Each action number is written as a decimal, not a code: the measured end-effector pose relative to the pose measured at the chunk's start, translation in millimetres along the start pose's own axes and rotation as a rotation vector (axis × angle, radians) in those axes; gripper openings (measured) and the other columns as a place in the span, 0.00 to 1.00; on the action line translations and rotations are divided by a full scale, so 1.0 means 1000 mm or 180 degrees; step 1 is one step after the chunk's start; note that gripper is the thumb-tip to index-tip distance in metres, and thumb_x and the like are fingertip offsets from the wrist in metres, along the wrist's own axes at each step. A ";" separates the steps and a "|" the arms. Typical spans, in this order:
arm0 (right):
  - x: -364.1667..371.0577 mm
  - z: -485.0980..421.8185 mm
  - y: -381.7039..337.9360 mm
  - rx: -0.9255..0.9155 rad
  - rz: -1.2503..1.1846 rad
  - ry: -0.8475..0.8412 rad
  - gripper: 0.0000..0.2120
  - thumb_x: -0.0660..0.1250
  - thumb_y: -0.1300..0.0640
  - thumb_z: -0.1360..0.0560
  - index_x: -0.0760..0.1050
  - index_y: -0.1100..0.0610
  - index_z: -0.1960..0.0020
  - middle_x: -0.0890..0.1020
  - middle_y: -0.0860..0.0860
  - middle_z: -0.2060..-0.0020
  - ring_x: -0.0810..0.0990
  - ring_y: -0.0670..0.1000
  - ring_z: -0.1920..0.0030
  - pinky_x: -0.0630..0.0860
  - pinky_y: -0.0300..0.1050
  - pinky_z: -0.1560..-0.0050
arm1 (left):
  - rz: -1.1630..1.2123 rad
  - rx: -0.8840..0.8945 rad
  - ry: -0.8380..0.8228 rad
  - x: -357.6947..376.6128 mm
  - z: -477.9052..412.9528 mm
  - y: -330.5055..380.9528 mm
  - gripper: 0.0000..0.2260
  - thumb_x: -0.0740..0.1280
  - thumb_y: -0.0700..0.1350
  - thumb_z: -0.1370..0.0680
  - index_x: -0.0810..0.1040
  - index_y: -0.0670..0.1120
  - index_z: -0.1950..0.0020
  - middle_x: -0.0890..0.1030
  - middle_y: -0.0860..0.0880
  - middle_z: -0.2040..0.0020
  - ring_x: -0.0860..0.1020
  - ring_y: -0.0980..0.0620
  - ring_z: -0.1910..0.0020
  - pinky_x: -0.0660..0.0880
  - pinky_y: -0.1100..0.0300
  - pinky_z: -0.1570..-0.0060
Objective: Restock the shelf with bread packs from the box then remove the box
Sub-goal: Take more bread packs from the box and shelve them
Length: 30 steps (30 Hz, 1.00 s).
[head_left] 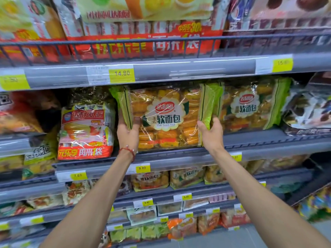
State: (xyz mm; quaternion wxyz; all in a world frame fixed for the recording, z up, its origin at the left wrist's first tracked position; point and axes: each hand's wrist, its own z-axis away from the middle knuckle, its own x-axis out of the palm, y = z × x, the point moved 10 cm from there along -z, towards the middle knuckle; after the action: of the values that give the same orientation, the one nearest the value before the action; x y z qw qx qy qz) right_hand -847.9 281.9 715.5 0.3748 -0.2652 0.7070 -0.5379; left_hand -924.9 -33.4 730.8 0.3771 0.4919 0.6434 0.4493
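Arms stretched forward — left hand (128, 135) and right hand (212, 135) grip opposite ends of the bread pack (165, 104).

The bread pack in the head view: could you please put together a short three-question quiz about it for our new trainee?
1. True or false: the left hand and the right hand both grip the same bread pack.
2. The neighbouring pack just right of it is: A) the same green-ended design; B) a tin; C) a cardboard box.
3. Fill in: the yellow price tag on the rail above it reads ____.
Key: 1 true; 2 A; 3 14.80.
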 end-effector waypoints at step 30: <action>0.028 0.032 0.013 0.0290 0.0663 -0.0684 0.43 0.64 0.49 0.17 0.36 0.59 0.18 0.43 0.52 0.17 0.43 0.52 0.18 0.43 0.49 0.20 | -0.0698 -0.0246 -0.0124 -0.023 0.050 -0.016 0.36 0.67 0.46 0.20 0.50 0.45 0.19 0.53 0.48 0.20 0.54 0.50 0.21 0.51 0.59 0.26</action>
State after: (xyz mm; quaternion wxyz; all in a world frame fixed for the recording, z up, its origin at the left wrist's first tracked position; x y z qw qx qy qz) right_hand -837.7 246.0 691.8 0.5137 -0.2292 0.6614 -0.4962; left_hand -878.0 -47.5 701.3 0.4550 0.4123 0.6682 0.4202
